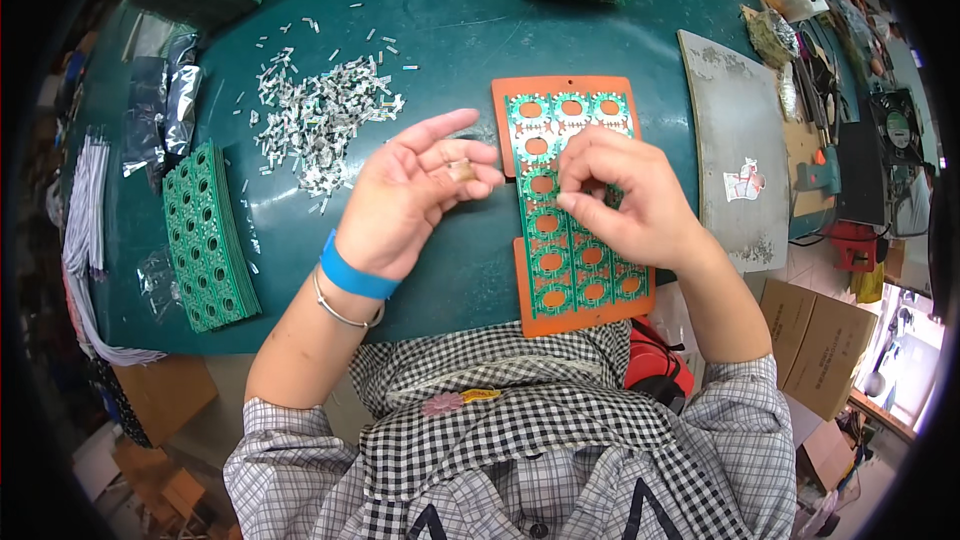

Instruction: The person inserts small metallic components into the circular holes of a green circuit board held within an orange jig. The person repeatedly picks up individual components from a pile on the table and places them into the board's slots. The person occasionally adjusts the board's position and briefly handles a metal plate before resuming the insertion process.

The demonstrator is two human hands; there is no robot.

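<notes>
A stack of green circuit boards point(208, 240) stood left of a heap of small parts point(325, 120). The left hand point(420, 180) was palm-up, fingers curled, its grip unclear. Another green board point(571, 245) lay on an orange base point(572, 320) beneath the right hand point(630, 190), thumb and forefinger close; I couldn't tell whether they pinched anything.

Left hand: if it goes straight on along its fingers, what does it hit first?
Probably the left edge of the orange plate, just beyond the left hand's fingertips; its height isn't clear from this view, so it might pass over.
</notes>
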